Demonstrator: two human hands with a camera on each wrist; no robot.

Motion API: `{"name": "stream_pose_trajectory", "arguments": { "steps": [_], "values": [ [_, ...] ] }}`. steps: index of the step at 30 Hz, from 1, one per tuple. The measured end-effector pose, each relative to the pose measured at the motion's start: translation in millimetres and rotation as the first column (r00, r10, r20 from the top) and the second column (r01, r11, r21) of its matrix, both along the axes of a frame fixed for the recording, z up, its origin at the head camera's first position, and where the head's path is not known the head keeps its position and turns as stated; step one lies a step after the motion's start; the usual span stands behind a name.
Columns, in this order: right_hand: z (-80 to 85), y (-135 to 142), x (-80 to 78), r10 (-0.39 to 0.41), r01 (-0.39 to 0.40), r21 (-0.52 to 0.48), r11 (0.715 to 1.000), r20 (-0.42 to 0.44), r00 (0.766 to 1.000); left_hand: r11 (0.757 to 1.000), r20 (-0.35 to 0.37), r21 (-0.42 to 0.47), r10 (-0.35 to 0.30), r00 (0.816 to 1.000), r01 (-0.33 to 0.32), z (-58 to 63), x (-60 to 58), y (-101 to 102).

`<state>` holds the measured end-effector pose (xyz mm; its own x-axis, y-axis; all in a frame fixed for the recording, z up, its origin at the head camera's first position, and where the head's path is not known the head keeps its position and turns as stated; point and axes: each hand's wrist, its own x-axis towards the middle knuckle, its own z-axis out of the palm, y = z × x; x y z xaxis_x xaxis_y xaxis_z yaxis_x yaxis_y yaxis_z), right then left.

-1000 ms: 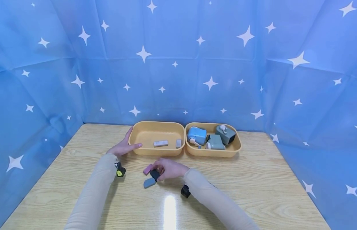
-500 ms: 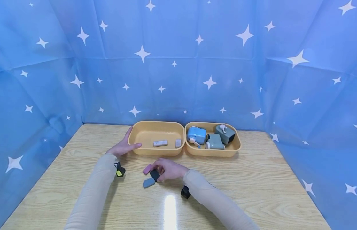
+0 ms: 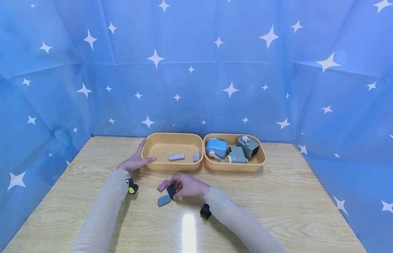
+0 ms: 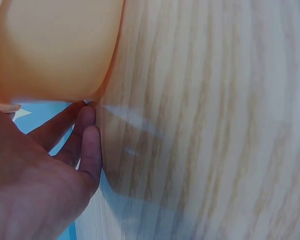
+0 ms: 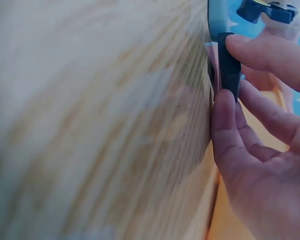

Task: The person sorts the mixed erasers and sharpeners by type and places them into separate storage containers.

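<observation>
Backdrop's blue with white four-pointed stars, bench's pale wood with streaky tan grain. Left tray and right tray are the same yellowy orange. There's a pink block, a blue-grey block and a near-black block. Long block's pale grey, kinda marbled. Blue toy is really bright, the other two toys are grey-green with dark ends. Sleeves are plain off-white, left wrist cam's black with a yellow patch.
</observation>
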<state>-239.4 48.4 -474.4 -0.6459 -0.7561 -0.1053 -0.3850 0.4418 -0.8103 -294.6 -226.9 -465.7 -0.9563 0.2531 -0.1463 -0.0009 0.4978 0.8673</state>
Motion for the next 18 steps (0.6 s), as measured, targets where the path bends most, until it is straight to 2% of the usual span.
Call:
{"name": "stream_pose_trajectory", "arguments": {
  "steps": [6,10,18],
  "values": [
    [1.0,1.0,1.2,-0.003,0.003,-0.004,1.0,0.002,1.0,1.0,-0.013,0.007,-0.009,1.0,0.009,-2.9,-1.2,-0.9],
    [2.6,1.9,2.0,-0.004,0.004,-0.005,1.0,-0.002,1.0,1.0,-0.021,0.009,-0.017,1.0,0.018,-0.4,-0.3,-0.4],
    [9.8,4.8,1.8,0.0,0.0,-0.014,1.0,-0.004,1.0,0.999,0.003,0.031,-0.024,1.0,0.024,34.5,22.0,10.4]
  ]
}}
